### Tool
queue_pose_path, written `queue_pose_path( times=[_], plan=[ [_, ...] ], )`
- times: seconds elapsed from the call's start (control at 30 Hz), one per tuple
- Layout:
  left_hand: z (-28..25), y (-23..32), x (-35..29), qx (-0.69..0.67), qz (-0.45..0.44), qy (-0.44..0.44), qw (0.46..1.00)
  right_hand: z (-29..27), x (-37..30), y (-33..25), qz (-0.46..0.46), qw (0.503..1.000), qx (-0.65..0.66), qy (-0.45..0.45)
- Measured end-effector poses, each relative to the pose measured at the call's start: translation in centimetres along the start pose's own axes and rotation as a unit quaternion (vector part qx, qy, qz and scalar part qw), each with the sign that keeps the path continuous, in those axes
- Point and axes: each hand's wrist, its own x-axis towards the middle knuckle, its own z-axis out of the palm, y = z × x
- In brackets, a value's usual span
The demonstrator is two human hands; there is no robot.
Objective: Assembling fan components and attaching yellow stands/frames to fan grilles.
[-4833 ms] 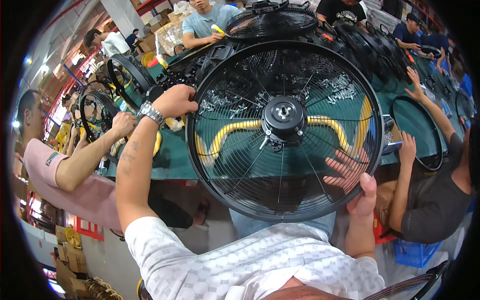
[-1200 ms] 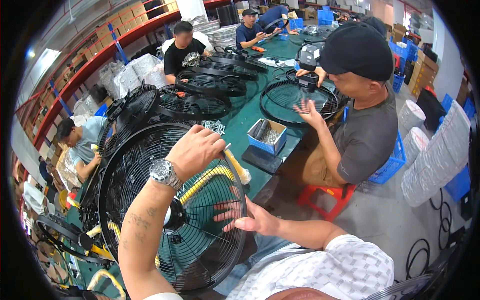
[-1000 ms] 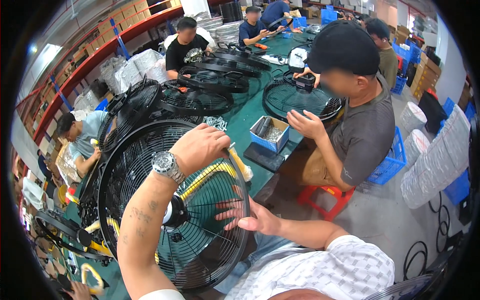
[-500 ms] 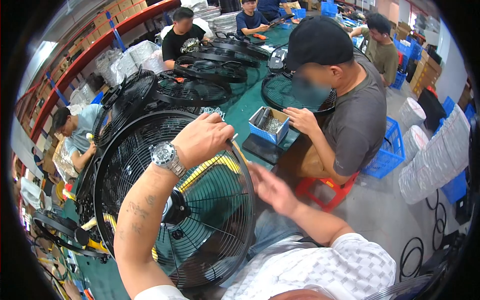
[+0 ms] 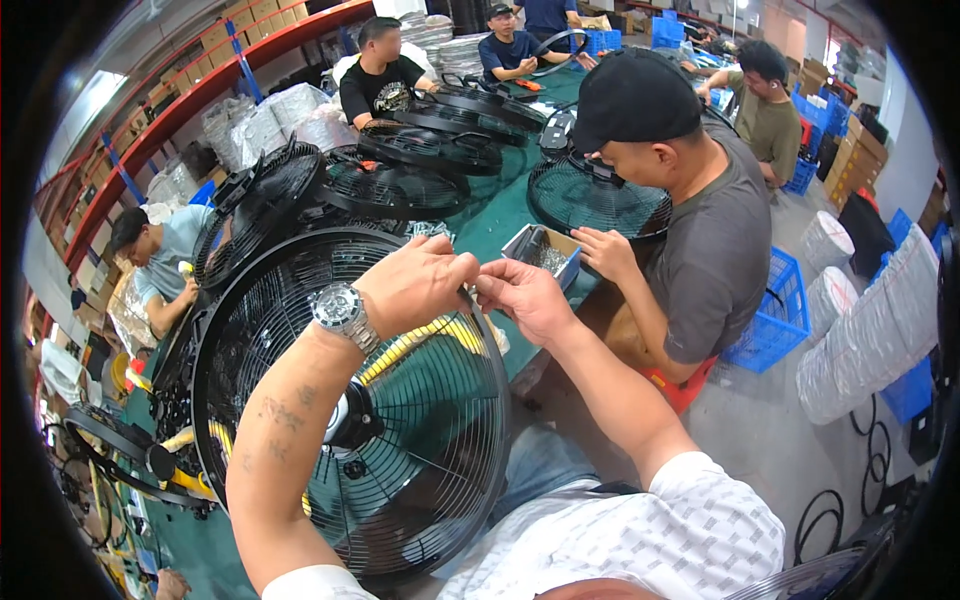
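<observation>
Left hand (image 5: 425, 285): up at the top right rim of the big fan; its fingers are bent, and I cannot tell how tightly they grip.
Right hand (image 5: 530, 300): right beside the left hand, thumb and finger pinched close; I cannot tell if a small thing is in them.
Watch (image 5: 340, 310): silver, on the left wrist.
Big fan (image 5: 430, 430): round and black, tipped up in front of the person, under the left arm.
Yellow tube (image 5: 413, 343): bent, seen through the fan's wires.
Box (image 5: 572, 272): blue and white, with little metal bits inside, past the right hand.
Co-worker in a black cap (image 5: 700, 270): sits to the right, by another fan (image 5: 595, 205).
Other fans (image 5: 440, 155): black, bunched on the green table (image 5: 490, 225).
Shelf (image 5: 165, 150): red, far back.
</observation>
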Motion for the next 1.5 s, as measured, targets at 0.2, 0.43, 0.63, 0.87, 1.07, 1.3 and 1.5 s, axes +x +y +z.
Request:
queue_pose_path(
  times=[0.2, 0.43, 0.63, 0.87, 1.07, 1.3, 1.5],
  plan=[
    [0.5, -0.1, 0.0, -0.018, -0.004, -0.012, 1.000, -0.7, -0.8, 0.9, -0.054, 0.999, -0.006, -0.005],
    [1.4, -1.0, 0.1, 0.013, 0.062, 0.017, 0.998, -0.4, -0.8, -0.4, -0.036, 0.994, -0.106, 0.002],
    [3.6, -1.5, -0.8, 0.031, 0.041, 0.091, 0.994, 5.8, -3.6, -6.5, -0.341, 0.780, -0.524, -0.011],
    [2.1, -0.5, -0.1, 0.050, 0.000, -0.002, 0.999, 14.6, -3.6, -2.7, -0.258, 0.581, -0.549, -0.543],
    [2.2, -0.3, 0.5, 0.061, -0.002, -0.001, 0.998, 20.4, -5.2, 6.0, -0.180, 0.448, -0.663, -0.572],
    [1.8, -0.5, 0.4, 0.015, 0.027, -0.007, 0.999, 16.0, -6.0, 0.3, -0.308, 0.560, -0.542, -0.546],
    [1.1, -0.5, 0.1, 0.012, 0.021, -0.026, 0.999, 4.7, -5.5, -6.9, -0.387, 0.799, -0.458, -0.043]
  ],
)
